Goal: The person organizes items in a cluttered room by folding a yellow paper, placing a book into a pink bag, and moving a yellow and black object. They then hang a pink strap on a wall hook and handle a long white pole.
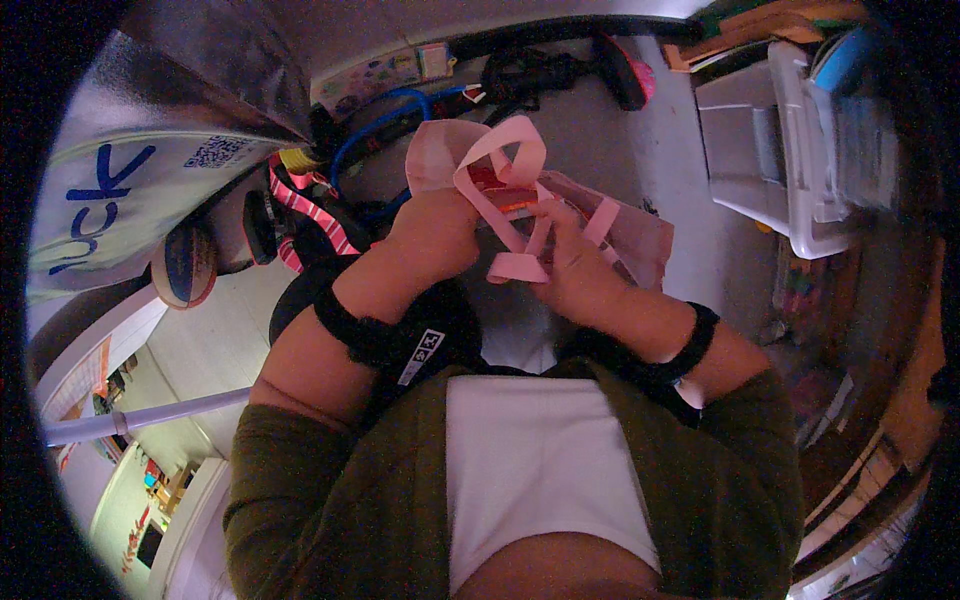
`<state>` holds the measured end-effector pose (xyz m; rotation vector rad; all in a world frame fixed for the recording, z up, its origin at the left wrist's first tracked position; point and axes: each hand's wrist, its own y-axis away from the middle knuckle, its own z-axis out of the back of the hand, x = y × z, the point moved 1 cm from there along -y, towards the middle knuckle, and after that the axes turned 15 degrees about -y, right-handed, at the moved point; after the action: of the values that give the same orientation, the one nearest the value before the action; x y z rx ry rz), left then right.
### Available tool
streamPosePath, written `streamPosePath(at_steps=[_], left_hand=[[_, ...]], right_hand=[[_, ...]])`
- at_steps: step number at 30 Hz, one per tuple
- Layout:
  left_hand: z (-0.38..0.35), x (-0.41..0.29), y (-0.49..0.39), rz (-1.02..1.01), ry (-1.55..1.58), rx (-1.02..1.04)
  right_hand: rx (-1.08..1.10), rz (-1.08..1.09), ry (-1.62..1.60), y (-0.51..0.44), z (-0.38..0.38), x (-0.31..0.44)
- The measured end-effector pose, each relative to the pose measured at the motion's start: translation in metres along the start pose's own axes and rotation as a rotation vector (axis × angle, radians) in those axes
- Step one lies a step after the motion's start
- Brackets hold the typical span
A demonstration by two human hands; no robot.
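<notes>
A pink bag (637, 232) with flat ribbon-like handles (510, 146) is held up in front of my body. My left hand (439, 232) is closed at its left side, the fingertips hidden behind the hand. My right hand (581, 259) grips the near right side, with a loop of pink strap (520, 267) hanging between both hands. Something red and orange (510, 202) shows in the bag's opening; its kind is unclear. The pink panel (442, 150) on the left stands up above my left hand.
A large silvery bag (150, 172) bearing writing stands at the left, with a ball (184, 268) below it. A red striped strap (315, 206) and blue tubing or cord (352, 139) lie beyond my left arm. Clear plastic bins (750, 142) stand at the right.
</notes>
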<state>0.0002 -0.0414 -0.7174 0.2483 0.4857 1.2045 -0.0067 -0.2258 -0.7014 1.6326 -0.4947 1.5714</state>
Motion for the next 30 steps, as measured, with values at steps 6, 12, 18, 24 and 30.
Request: streamPosePath(at_steps=[6,12,18,24,30], left_hand=[[0.004,-0.001,-0.003,-0.012,0.031,-0.017],[0.051,-0.027,0.000,-0.124,-0.124,-0.012],[0.127,-0.082,0.025,0.084,-0.242,0.111],[0.240,-0.113,0.089,-0.057,-0.178,0.067],[0.359,-0.170,0.136,-0.046,-0.051,0.023]], right_hand=[[-0.068,-0.022,-0.636,0.024,0.087,0.110],[-0.092,-0.035,-0.045,0.025,0.114,0.150],[0.096,0.050,0.010,0.083,0.147,0.221],[-0.069,0.089,0.407,0.128,0.170,0.264],[-0.011,-0.564,0.583,0.208,0.187,0.305]])
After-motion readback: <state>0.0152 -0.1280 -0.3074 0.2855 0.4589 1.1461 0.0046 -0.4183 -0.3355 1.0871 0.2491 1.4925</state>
